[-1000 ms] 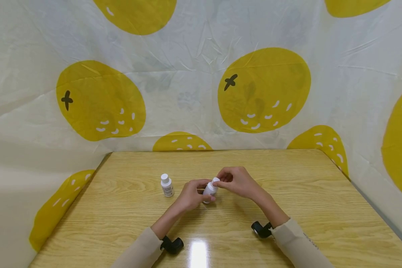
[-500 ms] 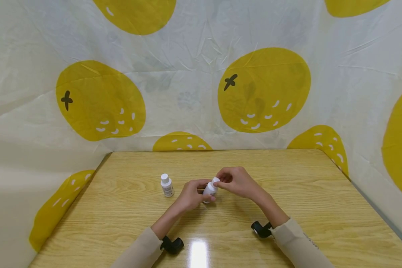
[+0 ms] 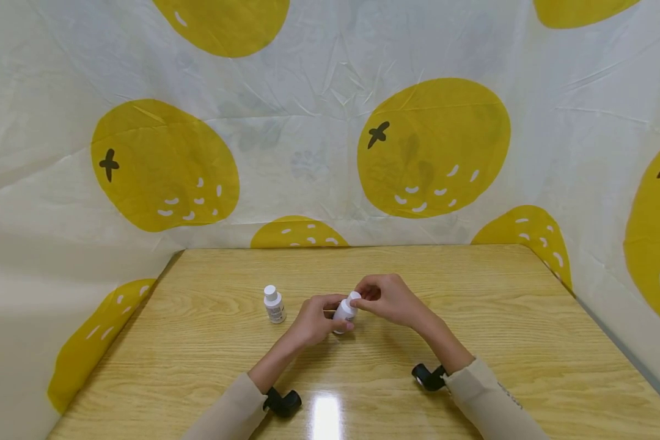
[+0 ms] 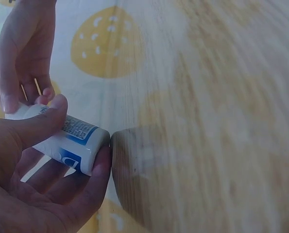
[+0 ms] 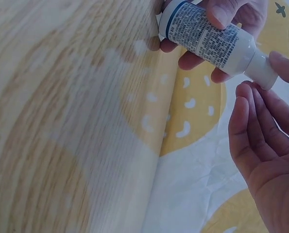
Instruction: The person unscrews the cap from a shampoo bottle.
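Observation:
My left hand (image 3: 313, 321) holds a small white bottle (image 3: 344, 313) by its body, tilted a little to the right. In the left wrist view the thumb lies across the bottle (image 4: 76, 138), and a blue band and printed label show. At its top, my right hand (image 3: 390, 299) pinches the white cap (image 3: 354, 296) between thumb and fingers. The right wrist view shows the cap (image 5: 262, 70) seated on the bottle's neck, with the dense label text (image 5: 202, 36) facing that camera. A second white bottle (image 3: 275, 305), its cap on, stands upright to the left of my left hand.
The wooden table (image 3: 225, 275) reaches back to a cream cloth (image 3: 297, 146) printed with yellow fruit, which hangs behind it and at both sides. Black wrist cameras sit by both cuffs, the left one (image 3: 283, 403) low over the table. A bright reflection lies at the near edge.

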A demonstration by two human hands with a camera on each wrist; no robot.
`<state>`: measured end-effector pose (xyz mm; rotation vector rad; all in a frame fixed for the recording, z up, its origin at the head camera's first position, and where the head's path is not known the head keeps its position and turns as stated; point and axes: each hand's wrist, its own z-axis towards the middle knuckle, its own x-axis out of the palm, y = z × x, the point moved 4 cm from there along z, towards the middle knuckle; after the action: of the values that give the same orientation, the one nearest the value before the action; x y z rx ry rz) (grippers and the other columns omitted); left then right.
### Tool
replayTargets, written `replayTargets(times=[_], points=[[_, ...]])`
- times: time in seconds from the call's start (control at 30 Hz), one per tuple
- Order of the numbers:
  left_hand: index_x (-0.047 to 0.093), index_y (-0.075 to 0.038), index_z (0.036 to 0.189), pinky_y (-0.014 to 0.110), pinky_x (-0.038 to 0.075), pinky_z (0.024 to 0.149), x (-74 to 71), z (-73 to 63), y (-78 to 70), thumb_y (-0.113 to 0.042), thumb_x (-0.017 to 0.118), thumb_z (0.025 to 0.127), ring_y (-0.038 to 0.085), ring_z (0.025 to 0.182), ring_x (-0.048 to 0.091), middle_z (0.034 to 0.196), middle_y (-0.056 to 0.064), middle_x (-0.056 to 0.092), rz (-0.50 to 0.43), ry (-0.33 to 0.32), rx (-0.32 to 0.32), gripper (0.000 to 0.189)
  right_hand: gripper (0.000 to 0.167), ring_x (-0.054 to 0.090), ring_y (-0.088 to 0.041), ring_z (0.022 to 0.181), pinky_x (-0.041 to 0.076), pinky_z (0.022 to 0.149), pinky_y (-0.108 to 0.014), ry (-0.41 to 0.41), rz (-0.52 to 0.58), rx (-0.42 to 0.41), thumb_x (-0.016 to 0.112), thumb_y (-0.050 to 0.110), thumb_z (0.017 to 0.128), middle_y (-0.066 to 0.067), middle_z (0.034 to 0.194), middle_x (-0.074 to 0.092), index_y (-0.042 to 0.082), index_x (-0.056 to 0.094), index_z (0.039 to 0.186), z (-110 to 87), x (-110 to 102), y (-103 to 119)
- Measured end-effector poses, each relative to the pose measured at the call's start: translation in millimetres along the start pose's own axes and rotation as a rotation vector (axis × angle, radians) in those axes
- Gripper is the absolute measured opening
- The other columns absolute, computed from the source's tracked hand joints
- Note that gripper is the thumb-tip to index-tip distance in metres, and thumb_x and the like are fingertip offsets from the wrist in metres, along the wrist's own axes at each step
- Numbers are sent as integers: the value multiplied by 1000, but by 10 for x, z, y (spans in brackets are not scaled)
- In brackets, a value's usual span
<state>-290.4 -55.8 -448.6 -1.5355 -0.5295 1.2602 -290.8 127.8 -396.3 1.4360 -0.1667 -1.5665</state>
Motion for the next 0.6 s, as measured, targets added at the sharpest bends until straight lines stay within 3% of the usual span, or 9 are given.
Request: replayTargets(times=[0.2, 0.6], points=[[71, -13, 133, 44, 61, 92, 2, -3, -5, -12, 84, 86, 30, 115, 72, 127, 11, 73, -1, -1, 2, 49, 18, 66, -7, 75, 56, 69, -22, 4, 4, 32, 79, 30, 93, 2, 87, 75, 13, 77, 97, 3, 5, -13], [71, -13, 133, 44, 60, 92, 3, 6, 17, -13, 85, 85, 30, 113, 72, 127, 11, 73, 14, -9, -1, 49, 18, 66, -7, 76, 56, 70, -22, 15, 10, 10, 78, 26, 94, 0, 87, 74, 9, 76, 99, -1, 6, -8]])
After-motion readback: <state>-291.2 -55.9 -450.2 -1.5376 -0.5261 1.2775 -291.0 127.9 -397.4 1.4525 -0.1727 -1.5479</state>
